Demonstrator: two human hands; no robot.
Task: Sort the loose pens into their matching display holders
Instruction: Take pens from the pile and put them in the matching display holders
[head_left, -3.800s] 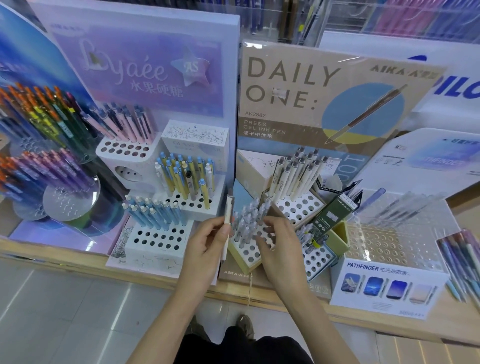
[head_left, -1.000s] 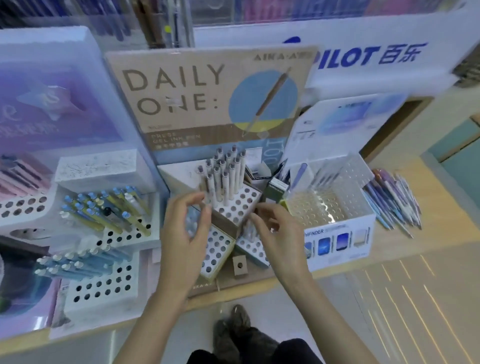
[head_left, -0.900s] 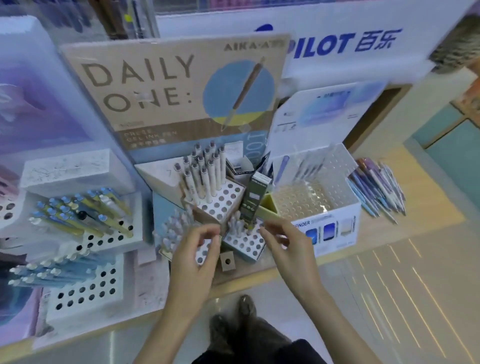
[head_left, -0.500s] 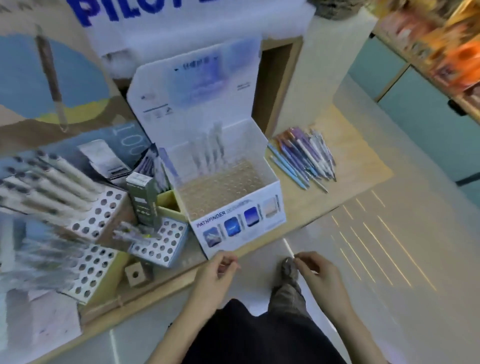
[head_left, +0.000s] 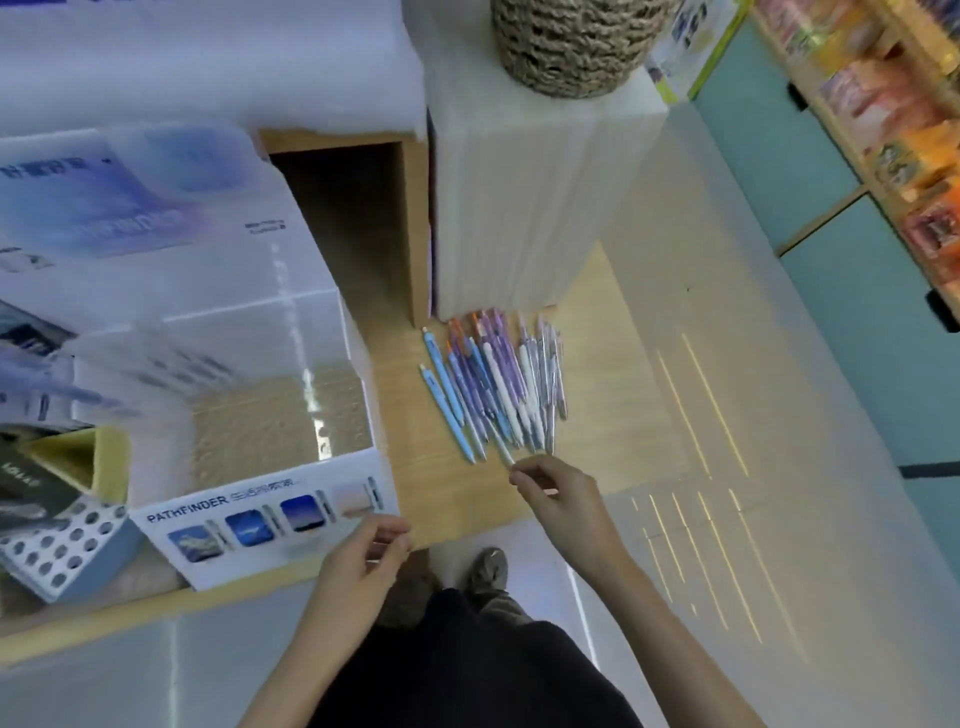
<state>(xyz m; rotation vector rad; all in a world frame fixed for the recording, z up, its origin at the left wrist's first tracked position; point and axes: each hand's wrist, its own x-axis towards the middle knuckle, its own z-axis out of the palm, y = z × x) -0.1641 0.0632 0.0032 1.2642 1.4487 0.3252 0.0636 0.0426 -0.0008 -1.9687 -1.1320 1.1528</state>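
Pens (head_left: 493, 389) lie loose on the wooden counter (head_left: 613, 395), just beside the display box (head_left: 249, 551). Right hand (head_left: 561, 499) pinches at their near tips, can't tell if it's actually gripping one; left hand (head_left: 358, 561) hovers loosely curled, empty.

- one PATHFINDER box (head_left: 270, 525)
- over a dozen loose pens (head_left: 493, 389), overlapping, right of the box
- two hands: left hand (head_left: 358, 558) at the box's front corner, right hand (head_left: 561, 504) further right
- one woven basket (head_left: 571, 47), beyond the box
- one perforated holder (head_left: 62, 551), left of the box
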